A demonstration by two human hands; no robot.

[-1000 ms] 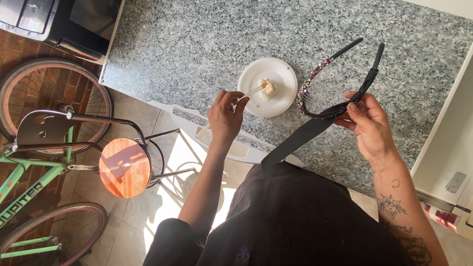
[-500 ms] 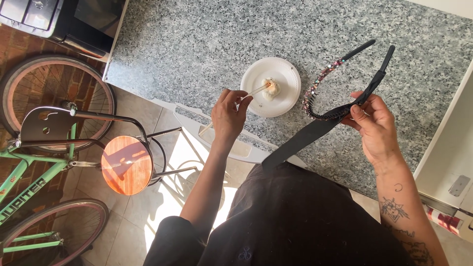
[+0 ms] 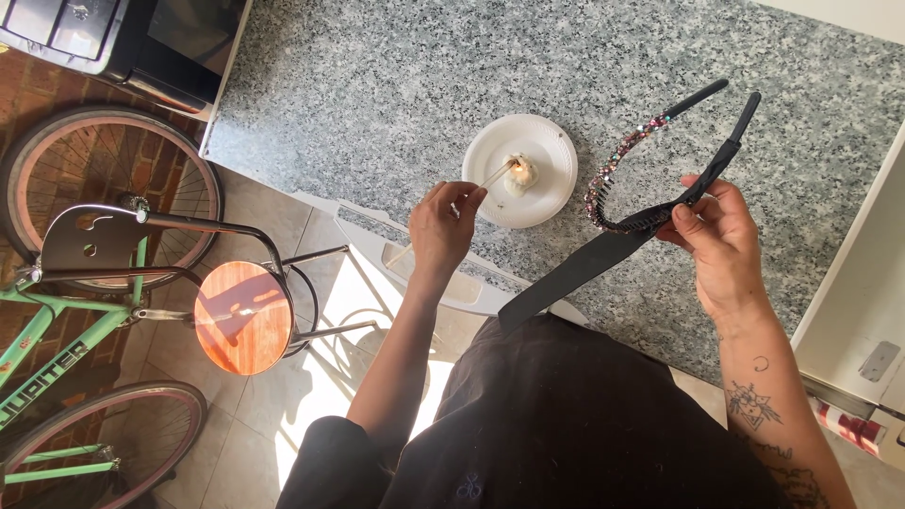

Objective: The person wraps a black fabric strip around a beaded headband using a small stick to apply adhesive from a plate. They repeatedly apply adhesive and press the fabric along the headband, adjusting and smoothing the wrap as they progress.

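In the head view, the left hand (image 3: pixel 441 229) pinches a thin stick (image 3: pixel 492 176) between fingers and thumb near the table's (image 3: pixel 377 85) front edge, its tip touching the pale blob (image 3: pixel 519 172) on the white plate (image 3: pixel 520 170). The right hand (image 3: pixel 718 242), its grip clamped on a black headband (image 3: pixel 650 219), holds it above the table just right of the plate, the beaded side (image 3: pixel 613 170) toward the plate.
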